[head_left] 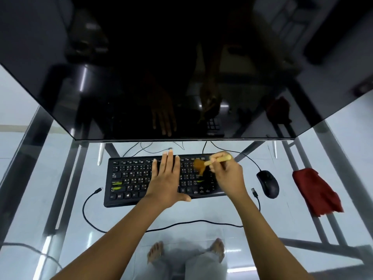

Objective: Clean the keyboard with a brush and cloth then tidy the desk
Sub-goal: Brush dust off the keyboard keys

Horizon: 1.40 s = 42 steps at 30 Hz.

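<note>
A black keyboard [129, 178] lies on the glass desk [222, 211] below the monitor. My left hand [165, 178] rests flat on the middle of the keys, fingers spread and pointing away from me. My right hand [228, 174] grips a small brush [214, 161] by its pale wooden handle. The brush's brown bristles touch the keys on the keyboard's right part. A crumpled red cloth [314, 190] lies on the desk at the right, apart from both hands.
A large dark monitor [181, 77] overhangs the far edge of the keyboard. A black mouse [268, 183] sits between keyboard and cloth. A loose black cable [181, 224] with free plugs curves across the desk in front of the keyboard. My feet show through the glass.
</note>
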Available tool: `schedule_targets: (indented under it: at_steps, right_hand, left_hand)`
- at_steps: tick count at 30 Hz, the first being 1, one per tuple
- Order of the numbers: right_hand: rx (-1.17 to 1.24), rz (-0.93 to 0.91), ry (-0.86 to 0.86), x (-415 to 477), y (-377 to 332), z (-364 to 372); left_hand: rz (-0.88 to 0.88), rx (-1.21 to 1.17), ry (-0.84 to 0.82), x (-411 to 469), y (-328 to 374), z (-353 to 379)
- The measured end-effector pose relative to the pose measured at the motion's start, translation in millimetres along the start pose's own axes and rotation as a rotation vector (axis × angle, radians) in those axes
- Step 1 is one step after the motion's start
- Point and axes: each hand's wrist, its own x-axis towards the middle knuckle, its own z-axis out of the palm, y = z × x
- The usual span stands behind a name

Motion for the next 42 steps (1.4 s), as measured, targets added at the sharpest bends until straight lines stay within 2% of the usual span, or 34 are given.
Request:
schedule_targets:
  at_steps: [2,5,6,9,10,12,13,15,17,20,21,24,25,27,28,29,31,32,33,35,37,40,41,42]
  right_hand:
    - [0.016,0.001,0.132,3,6,-7]
    - [0.119,0.091,-0.023,5,8,-13]
    - [0.077,0.096,-0.022,6,8,-14]
    - [0.021,0.078,0.191,9,11,-26]
    - [0.053,0.073,0.179,9,14,-30]
    - [0.107,0.101,0.012,7,14,-31]
    - [0.058,0.110,-0.028,5,15,-31]
    - [-0.049,0.092,0.100,4,18,-32]
    - [-0.014,0.078,0.232,2,23,-35]
    - [0.075,0.103,0.095,-7,24,-29]
    - [0.044,0.102,0.111,-10,24,-27]
    - [0.069,0.086,0.312,-13,24,-32]
    - [0.133,0.091,0.306,-11,27,-34]
    - [0.179,0.118,0.150,-9,29,-35]
    - [0.123,0.127,0.084,-9,28,-36]
    - [0.047,0.118,0.083,-9,31,-37]
    - [-0.054,0.060,0.244,-7,28,-41]
    - [-0.017,0.065,0.262,-8,28,-44]
    - [0.052,0.058,0.228,-9,28,-46]
    - [0.173,0.106,-0.010,-12,27,-44]
    - [0.043,0.100,-0.112,-17,28,-43]
    - [-0.027,0.055,0.162,-20,29,-48]
    - [0.018,0.054,0.178,-22,28,-50]
    - [0.069,0.086,0.123,-22,29,-51]
  left_hand:
    - [0.005,0.012,-0.022,2,-2,0]
    - [0.027,0.036,-0.008,2,-7,0]
    - [0.030,0.039,-0.005,1,-8,0]
    - [0.035,0.030,0.002,0,-9,1]
    - [0.039,0.030,0.003,0,-9,1]
    - [0.049,0.029,0.010,-1,-11,1]
    - [0.054,0.027,0.012,-1,-12,2]
    - [0.060,0.022,0.015,-2,-12,2]
    - [0.064,0.021,0.014,-1,-12,2]
    - [0.070,0.041,0.008,-3,-11,2]
    - [0.071,0.051,0.001,-3,-11,2]
    - [0.067,0.062,-0.005,-4,-10,3]
    - [0.067,0.068,-0.002,-4,-10,3]
    - [0.068,0.071,0.001,-4,-9,3]
    - [0.067,0.066,0.001,-5,-10,3]
    - [0.066,0.062,0.001,-5,-10,3]
    - [0.063,0.073,-0.003,-6,-10,3]
    - [0.063,0.086,-0.004,-6,-9,3]
    - [0.062,0.099,-0.002,-7,-9,3]
    - [0.062,0.109,0.008,-9,-10,3]
    - [0.061,0.109,0.020,-11,-10,4]
    - [0.058,0.134,0.027,-13,-10,4]
    - [0.055,0.149,0.030,-14,-9,4]
    - [0.051,0.161,0.031,-14,-9,4]
